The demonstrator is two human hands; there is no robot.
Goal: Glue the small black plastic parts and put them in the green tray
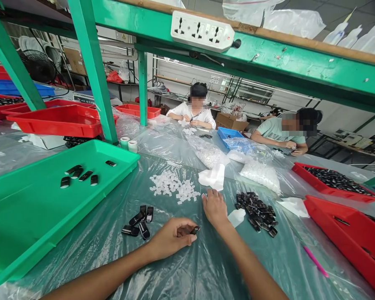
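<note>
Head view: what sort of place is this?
Probably a small-parts assembly workshop: a pile of black parts and loose white pieces lie on the bench, and across it a person in white handles small items.

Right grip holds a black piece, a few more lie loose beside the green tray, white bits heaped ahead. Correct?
One slip: the head view shows the black piece in the left grip, not the right grip. The loose black pieces beside the green tray and the heaped white bits are as you say.
</note>
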